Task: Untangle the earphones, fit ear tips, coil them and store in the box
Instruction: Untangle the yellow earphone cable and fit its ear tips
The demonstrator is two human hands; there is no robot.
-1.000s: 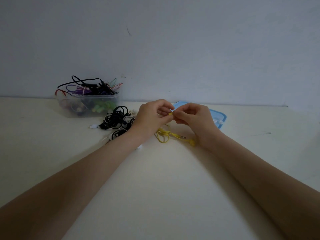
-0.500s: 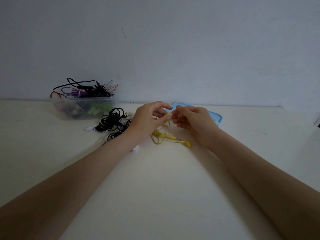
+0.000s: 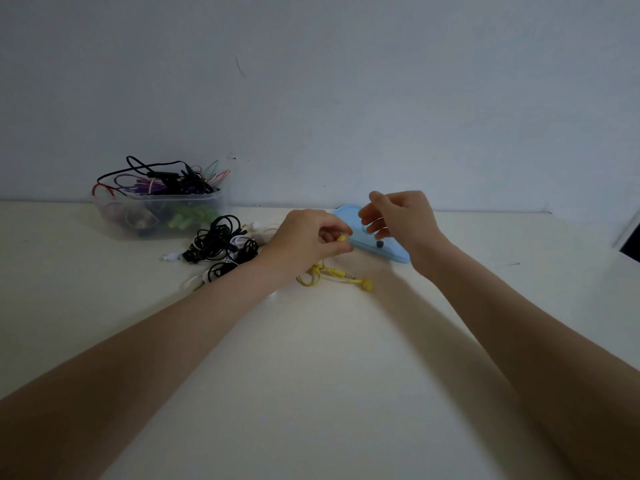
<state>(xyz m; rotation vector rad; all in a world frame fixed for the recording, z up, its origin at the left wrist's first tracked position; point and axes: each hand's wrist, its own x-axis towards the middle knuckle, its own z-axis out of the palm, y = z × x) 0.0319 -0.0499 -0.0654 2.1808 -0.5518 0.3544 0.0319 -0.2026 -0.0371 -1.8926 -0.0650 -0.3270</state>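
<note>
My left hand pinches one bud of the yellow earphones, whose cable lies in a small heap on the table just below it, with the other bud at the right end. My right hand hovers above the blue lid, apart from the yellow bud, fingers loosely spread and holding nothing I can see. A small dark ear tip sits on the lid. The clear plastic box at the back left is full of coloured earphone cables.
A tangle of black and white earphones lies between the box and my left wrist. The cream table runs back to a pale wall. A dark object shows at the right edge.
My right hand has let go of the yellow bud and lifted up and to the right over the blue lid. My left hand still holds the bud in about the same place.
</note>
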